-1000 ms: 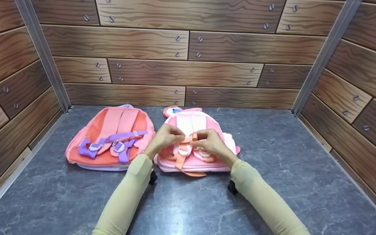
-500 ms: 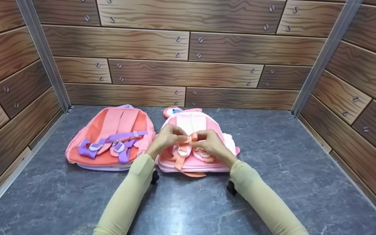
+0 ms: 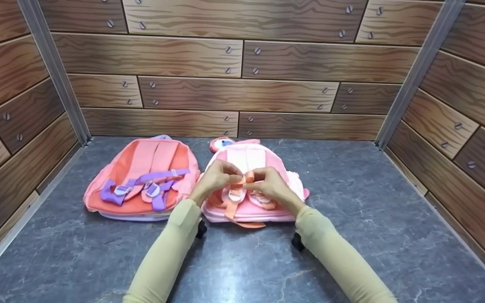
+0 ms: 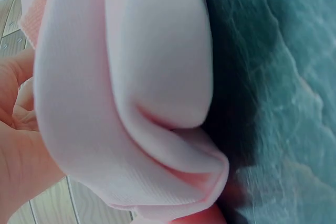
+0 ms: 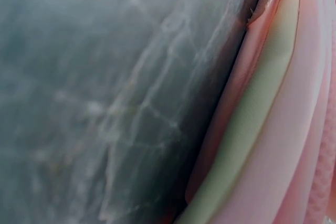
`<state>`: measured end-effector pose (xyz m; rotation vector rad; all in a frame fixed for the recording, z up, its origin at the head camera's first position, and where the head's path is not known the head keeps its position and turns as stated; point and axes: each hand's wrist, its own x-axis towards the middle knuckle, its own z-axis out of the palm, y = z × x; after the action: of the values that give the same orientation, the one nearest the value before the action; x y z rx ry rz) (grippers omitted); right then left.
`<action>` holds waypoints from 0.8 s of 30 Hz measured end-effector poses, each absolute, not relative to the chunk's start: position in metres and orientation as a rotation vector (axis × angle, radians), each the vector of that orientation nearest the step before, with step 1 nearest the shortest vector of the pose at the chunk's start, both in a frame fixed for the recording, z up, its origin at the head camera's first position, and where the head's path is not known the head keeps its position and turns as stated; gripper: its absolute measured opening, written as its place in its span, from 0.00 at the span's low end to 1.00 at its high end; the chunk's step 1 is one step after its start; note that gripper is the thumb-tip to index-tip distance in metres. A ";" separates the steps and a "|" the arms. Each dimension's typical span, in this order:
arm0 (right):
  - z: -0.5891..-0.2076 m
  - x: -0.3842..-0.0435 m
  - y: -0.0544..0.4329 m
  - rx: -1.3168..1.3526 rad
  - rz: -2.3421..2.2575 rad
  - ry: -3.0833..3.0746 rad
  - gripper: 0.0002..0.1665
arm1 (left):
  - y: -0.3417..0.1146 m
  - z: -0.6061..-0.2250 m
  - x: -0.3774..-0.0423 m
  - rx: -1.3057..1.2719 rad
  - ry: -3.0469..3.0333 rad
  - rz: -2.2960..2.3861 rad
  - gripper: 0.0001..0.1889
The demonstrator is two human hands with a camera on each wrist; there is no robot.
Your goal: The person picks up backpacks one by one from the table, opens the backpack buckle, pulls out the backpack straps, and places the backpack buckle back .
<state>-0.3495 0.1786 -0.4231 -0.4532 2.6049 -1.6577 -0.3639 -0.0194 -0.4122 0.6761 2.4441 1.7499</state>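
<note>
A light pink backpack [image 3: 259, 212] lies on the table, its shoulder-strap side up. Over its middle, my left hand [image 3: 217, 176] and right hand [image 3: 273, 183] meet fingertip to fingertip. Each pinches an orange strap [image 3: 249, 176], with a small pale piece showing between the fingers. White buckles [image 3: 235, 194] with orange webbing rest below the hands, and a loose orange strap end [image 3: 251, 225] hangs past the front edge. In the left wrist view, the bag's folded side [image 4: 79, 103] covers most of my left hand [image 4: 21, 145]. The right wrist view shows layered fabric [image 5: 283, 129], without the hand.
A coral backpack [image 3: 141, 202] with purple straps [image 3: 162, 173] lies close at the left. Behind the pink bag sits a red and white piece with a blue spot [image 3: 224, 144]. Wood-patterned walls [image 3: 242, 92] enclose the dark marbled table [image 3: 352, 202] at back and sides.
My left hand has shifted slightly right, closer to the right hand, narrowing the visible strap between them. The right hand stays nearly still, and both backpacks keep their places.
</note>
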 end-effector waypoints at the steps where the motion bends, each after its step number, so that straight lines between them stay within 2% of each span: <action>1: -0.423 -0.350 0.179 -0.456 -1.651 2.607 0.08 | -0.020 -0.412 -0.364 0.667 2.445 1.743 0.06; 19: -0.424 -0.350 0.180 -0.495 -1.659 2.580 0.08 | -0.019 -0.415 -0.365 0.604 2.451 1.745 0.05; 24: -0.423 -0.351 0.180 -0.459 -1.632 2.581 0.11 | -0.024 -0.412 -0.365 0.578 2.460 1.726 0.05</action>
<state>-0.3508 0.1798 -0.4230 -0.4586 2.5814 -1.6322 -0.3649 -0.0236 -0.4122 0.5777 2.4605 1.7258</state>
